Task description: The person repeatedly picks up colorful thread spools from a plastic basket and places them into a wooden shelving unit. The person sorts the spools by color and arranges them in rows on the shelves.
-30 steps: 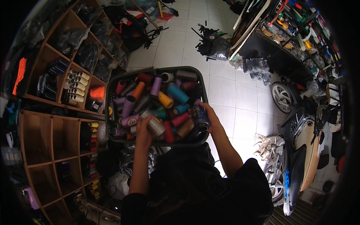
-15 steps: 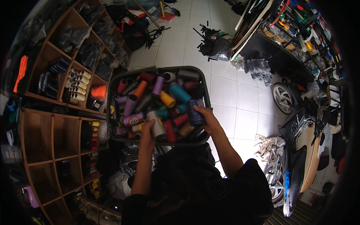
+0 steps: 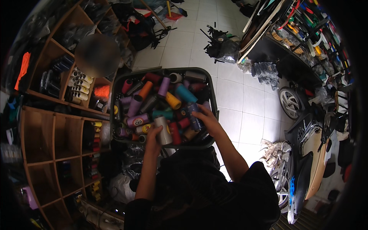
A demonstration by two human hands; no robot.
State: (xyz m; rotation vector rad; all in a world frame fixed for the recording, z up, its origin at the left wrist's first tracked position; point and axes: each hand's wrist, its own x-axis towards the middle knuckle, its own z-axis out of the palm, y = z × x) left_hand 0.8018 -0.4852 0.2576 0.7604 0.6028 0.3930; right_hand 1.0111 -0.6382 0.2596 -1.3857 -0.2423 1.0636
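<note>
A dark basket point(image 3: 212, 89) in front of me is full of thread spools in many colours. My left hand point(image 3: 154, 137) grips a light grey thread spool point(image 3: 164, 131) over the basket's near side. Over the near right part, my right hand point(image 3: 207, 118) has its fingers round a dark blue thread spool point(image 3: 194, 117). Between and beyond the hands lie a yellow spool point(image 3: 173, 101), a teal spool point(image 3: 186, 93), an orange spool point(image 3: 145, 90) and a purple spool point(image 3: 163, 87). Near the left hand rests a purple spool with a round label point(image 3: 138, 121).
Wooden cubby shelves point(image 3: 53, 161) stand at my left, with white spools point(image 3: 80, 85) in one compartment. A motorbike point(image 3: 303, 153) is at the right. Black bundles point(image 3: 222, 46) lie on the tiled floor point(image 3: 230, 100) ahead. Racks of strips point(image 3: 303, 30) fill the far right.
The light grey spool and my left hand have shifted slightly right. My right hand has moved a little left with the blue spool, which now leans more. A blurred round patch now covers part of the shelves.
</note>
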